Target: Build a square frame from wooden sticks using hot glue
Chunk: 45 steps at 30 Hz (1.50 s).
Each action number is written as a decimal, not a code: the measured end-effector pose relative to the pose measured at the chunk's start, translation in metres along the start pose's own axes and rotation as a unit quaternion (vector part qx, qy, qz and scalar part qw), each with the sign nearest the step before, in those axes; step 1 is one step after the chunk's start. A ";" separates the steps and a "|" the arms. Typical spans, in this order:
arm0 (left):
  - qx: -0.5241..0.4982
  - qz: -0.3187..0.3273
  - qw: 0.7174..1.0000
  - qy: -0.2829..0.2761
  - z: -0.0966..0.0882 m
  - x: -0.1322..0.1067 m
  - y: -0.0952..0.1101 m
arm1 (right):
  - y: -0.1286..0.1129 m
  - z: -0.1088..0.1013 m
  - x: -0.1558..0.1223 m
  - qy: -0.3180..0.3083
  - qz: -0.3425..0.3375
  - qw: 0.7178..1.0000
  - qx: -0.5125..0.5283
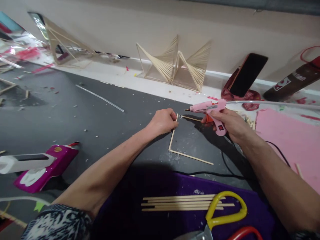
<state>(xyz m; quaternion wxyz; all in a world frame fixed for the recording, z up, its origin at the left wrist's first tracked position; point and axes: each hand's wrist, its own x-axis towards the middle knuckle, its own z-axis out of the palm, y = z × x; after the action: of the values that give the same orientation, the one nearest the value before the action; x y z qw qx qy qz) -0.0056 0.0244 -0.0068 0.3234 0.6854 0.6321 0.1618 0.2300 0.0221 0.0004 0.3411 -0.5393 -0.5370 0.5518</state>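
My left hand (164, 120) pinches the upper end of one leg of an L-shaped frame (191, 156), made of two thin wooden sticks joined at a corner and lying on the dark tabletop. My right hand (232, 123) is wrapped round a pink hot glue gun (208, 106), whose nozzle points left, just above and right of my left fingers. A loose wooden stick (192, 118) runs from beneath the right fingers toward the frame's upper end, a small gap apart from it. Whether the right fingers also grip this stick, I cannot tell.
Several wooden sticks (180, 204) and yellow-handled scissors (225, 213) lie on purple cloth up front. Twisted stick models (160, 65) stand by the wall, with a phone (248, 75) and bottle (292, 80) right of them. A magenta device (50, 170) and clear glue stick (100, 97) are left.
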 end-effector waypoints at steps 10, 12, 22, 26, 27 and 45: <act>-0.003 0.009 1.000 -0.010 0.001 -0.001 0.002 | 0.008 0.005 0.002 -0.034 0.017 0.999 0.019; 0.004 0.014 1.000 -0.005 0.001 -0.003 0.004 | 0.009 0.006 0.001 -0.037 0.015 0.999 0.018; -0.049 -0.013 0.998 -0.037 0.005 -0.002 0.000 | 0.010 0.001 -0.001 -0.041 0.012 0.999 0.030; -0.090 -0.018 0.994 -0.057 0.008 0.000 -0.004 | 0.011 -0.001 0.001 -0.035 0.014 0.999 0.032; -0.095 -0.016 0.994 -0.056 0.009 0.000 -0.005 | 0.012 -0.001 0.001 -0.034 0.016 0.999 0.033; -0.102 0.002 0.993 -0.056 0.009 -0.002 -0.004 | 0.010 0.001 -0.003 -0.032 0.001 0.999 0.023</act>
<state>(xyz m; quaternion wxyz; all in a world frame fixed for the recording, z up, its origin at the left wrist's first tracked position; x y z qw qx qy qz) -0.0029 0.0197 -0.0158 0.4262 0.6580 0.5920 0.1870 0.2316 0.0174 -0.0090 0.3351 -0.5140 -0.5343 0.5814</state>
